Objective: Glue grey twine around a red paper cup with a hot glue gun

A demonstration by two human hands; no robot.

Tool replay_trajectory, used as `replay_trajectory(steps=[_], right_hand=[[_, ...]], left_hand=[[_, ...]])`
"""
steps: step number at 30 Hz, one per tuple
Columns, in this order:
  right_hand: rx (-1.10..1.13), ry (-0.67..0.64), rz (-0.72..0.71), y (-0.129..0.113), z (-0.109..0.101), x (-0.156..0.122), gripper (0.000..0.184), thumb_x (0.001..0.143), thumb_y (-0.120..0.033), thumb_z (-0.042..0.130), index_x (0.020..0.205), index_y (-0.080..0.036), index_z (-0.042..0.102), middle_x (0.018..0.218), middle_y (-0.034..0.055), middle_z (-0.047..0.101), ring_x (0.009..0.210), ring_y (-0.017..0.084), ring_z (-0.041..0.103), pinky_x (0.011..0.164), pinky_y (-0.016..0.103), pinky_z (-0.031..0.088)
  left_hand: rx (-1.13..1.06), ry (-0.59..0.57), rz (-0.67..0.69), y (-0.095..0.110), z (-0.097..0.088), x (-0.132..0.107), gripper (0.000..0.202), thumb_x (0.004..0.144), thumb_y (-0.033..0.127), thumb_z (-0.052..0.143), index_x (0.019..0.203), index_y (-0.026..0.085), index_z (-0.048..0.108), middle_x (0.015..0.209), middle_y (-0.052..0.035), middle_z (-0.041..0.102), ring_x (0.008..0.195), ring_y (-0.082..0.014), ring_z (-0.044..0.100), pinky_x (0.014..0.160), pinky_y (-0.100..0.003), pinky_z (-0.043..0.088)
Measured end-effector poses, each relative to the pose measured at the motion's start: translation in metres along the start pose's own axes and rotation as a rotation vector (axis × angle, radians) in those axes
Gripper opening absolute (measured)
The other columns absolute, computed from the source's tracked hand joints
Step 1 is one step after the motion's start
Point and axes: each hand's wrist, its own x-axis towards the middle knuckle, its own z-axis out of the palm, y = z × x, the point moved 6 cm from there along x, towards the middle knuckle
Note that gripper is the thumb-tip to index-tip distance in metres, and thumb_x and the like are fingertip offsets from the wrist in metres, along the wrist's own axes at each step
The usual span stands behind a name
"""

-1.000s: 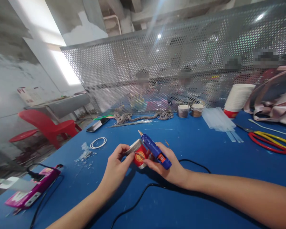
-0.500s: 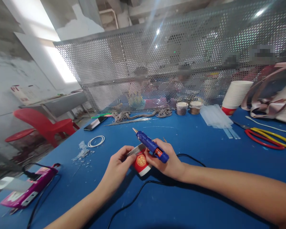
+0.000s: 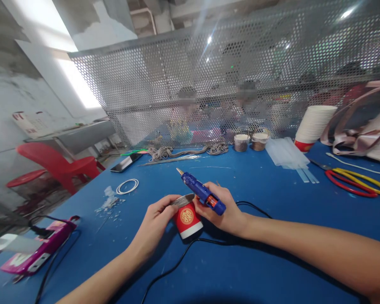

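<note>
A red paper cup [image 3: 187,217] with a gold emblem and a white band at its lower end is held between both hands, slightly tilted. Grey cord [image 3: 183,200] is wrapped around its upper rim. My left hand [image 3: 156,217] pinches the cup and cord at the left side, fingers closed. My right hand [image 3: 223,209] grips a blue hot glue gun [image 3: 200,190], its nozzle pointing up and to the left, away from the cup. The fingertips of that same hand also press on the cup's right side. Part of the glue gun's handle is hidden by the hand.
Scissors [image 3: 356,181], clear glue sticks [image 3: 286,154] and stacked cups [image 3: 315,126] lie to the right. Grey cord bundles [image 3: 186,153] and two cord-wrapped cups [image 3: 241,142] stand by the mesh screen. A purple power strip [image 3: 41,249], white rings [image 3: 127,186] and a phone [image 3: 126,163] are left. A black cable [image 3: 174,266] crosses the front.
The cup has tipped so that more of its red front and emblem faces me. Both hands keep their hold, and the glue gun has barely moved.
</note>
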Motion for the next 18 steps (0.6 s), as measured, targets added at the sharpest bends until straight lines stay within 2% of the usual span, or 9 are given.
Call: replay_trajectory(steps=[7,18], right_hand=[[0.045,-0.037,0.017,-0.003,0.001,-0.002,0.009,0.078,-0.024,0.059,0.079,-0.020,0.050,0.067,-0.0007,0.059,0.055,0.012,0.051,0.056,0.024,0.043],[0.106,-0.084,-0.032,-0.012,0.002,-0.001,0.008,0.080,-0.022,0.057,0.085,-0.019,0.052,0.073,0.0018,0.060,0.058,0.013,0.054,0.059,0.026,0.046]], left_hand=[[0.081,0.027,-0.009,0.003,-0.001,0.000,0.019,0.068,0.034,0.064,0.075,0.016,0.068,0.071,-0.0027,0.067,0.066,-0.0173,0.056,0.061,-0.027,0.044],[0.064,0.042,0.006,0.003,0.000,0.000,0.018,0.069,0.035,0.062,0.064,0.017,0.062,0.060,0.0009,0.060,0.058,-0.0144,0.051,0.055,-0.024,0.041]])
